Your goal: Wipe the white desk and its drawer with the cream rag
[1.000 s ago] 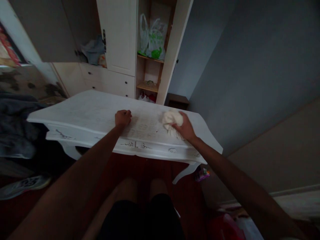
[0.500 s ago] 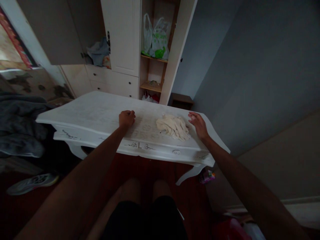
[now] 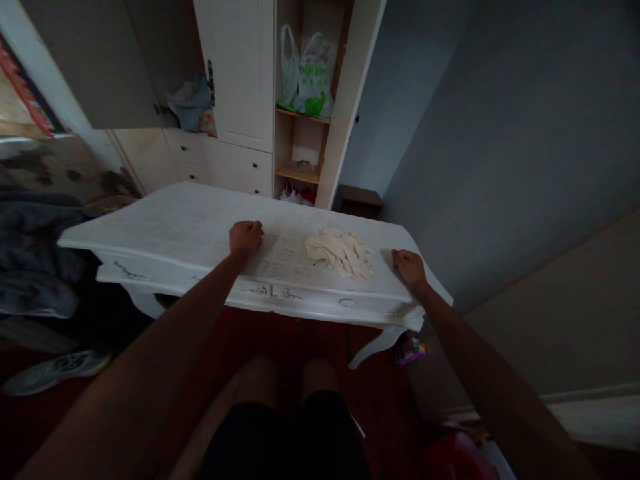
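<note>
A white table (image 3: pixel 165 213) with carved trim stretches across the middle of the head view. On its top lies a crumpled cream cloth (image 3: pixel 341 253). My left hand (image 3: pixel 246 237) is closed and rests on the table to the left of the cloth; nothing shows in its fingers. My right hand (image 3: pixel 409 267) is closed near the table's right end, apart from the cloth, and nothing shows in it either.
Behind the table stands a white wardrobe (image 3: pixel 237 80) with open doors and plastic bags (image 3: pixel 314 83) on a shelf. Grey clothing (image 3: pixel 40 253) is heaped at left, above a shoe (image 3: pixel 57 372). A brown box-like piece (image 3: pixel 360 199) stands behind the table.
My right hand has moved away from the cloth, to the right and nearer to me, and its fingers have closed. My left hand stays closed. The view has shifted slightly.
</note>
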A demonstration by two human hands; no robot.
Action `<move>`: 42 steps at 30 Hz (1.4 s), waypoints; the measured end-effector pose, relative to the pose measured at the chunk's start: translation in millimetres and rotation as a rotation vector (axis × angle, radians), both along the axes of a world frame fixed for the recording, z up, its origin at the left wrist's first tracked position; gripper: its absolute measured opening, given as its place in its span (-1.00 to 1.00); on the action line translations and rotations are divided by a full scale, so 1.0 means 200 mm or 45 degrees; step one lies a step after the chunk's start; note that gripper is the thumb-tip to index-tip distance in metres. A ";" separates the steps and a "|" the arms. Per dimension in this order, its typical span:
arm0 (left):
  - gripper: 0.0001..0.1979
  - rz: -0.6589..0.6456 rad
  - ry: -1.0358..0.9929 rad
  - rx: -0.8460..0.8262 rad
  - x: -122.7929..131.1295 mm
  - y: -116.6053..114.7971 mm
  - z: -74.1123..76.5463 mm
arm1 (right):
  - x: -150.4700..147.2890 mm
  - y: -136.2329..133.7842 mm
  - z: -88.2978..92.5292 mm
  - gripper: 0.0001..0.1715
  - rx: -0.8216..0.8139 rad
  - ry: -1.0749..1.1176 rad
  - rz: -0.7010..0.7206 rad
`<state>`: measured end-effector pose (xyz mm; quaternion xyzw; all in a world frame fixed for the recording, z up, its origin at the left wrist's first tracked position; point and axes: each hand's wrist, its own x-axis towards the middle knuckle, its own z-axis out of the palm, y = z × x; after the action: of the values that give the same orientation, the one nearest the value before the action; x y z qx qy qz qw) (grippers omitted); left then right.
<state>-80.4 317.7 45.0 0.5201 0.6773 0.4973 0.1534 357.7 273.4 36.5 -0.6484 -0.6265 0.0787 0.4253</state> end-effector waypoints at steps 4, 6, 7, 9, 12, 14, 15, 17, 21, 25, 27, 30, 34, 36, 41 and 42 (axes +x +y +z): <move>-0.72 0.000 -0.012 -0.023 0.00 0.00 0.00 | 0.01 -0.02 -0.01 -0.53 0.159 0.228 -0.041; -0.72 0.006 -0.012 -0.035 0.01 -0.01 0.01 | 0.02 -0.03 -0.03 -0.68 0.291 0.440 -0.002; -0.73 0.008 -0.016 -0.036 0.01 -0.01 0.01 | 0.02 -0.04 -0.05 -0.75 0.353 0.536 0.043; -0.73 0.004 -0.028 -0.036 0.01 -0.02 0.02 | 0.01 -0.09 -0.08 -0.59 0.451 0.663 0.148; -0.74 0.003 -0.029 -0.037 0.02 -0.03 0.02 | -0.02 -0.19 -0.11 -0.28 0.516 0.736 0.239; -0.74 0.008 -0.032 -0.042 0.02 -0.03 0.03 | -0.04 -0.28 -0.10 -0.27 0.531 0.794 0.169; -0.74 0.009 -0.035 -0.042 0.02 -0.03 0.03 | -0.04 -0.32 -0.10 -0.33 0.507 0.825 0.097; -0.74 0.009 -0.032 -0.036 0.02 -0.02 0.03 | -0.06 -0.42 -0.07 -0.57 0.415 0.881 -0.065; -0.74 0.023 0.004 -0.046 0.02 -0.01 0.03 | -0.08 -0.60 -0.02 -0.43 0.269 0.995 -0.145; -0.75 0.034 0.003 -0.062 0.03 -0.02 0.03 | -0.14 -0.78 0.02 -0.57 -0.115 0.716 0.278; -0.74 0.039 0.018 -0.069 0.03 -0.02 0.03 | -0.17 -0.86 0.04 -0.70 -0.358 0.631 0.661; -0.73 0.040 0.053 -0.078 0.03 -0.02 0.03 | -0.21 -0.94 0.05 -0.16 -0.535 0.680 0.888; -0.74 0.041 0.022 -0.090 0.03 -0.02 0.03 | -0.18 -0.96 0.02 -0.72 -0.331 0.768 0.409; -0.75 0.044 0.006 -0.084 0.03 -0.02 0.03 | -0.16 -0.95 0.01 -0.38 -0.274 0.714 0.189; -0.75 0.028 0.017 -0.040 0.03 -0.04 0.04 | -0.19 -0.91 -0.08 -0.69 -0.654 0.812 0.493; -0.75 0.027 0.007 -0.040 0.03 -0.04 0.04 | -0.20 -0.90 -0.12 -0.50 -0.701 0.905 0.552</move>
<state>-73.8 310.1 52.8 0.5119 0.6908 0.4866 0.1544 316.9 93.6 13.5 -0.5244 -0.5191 0.5440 0.3994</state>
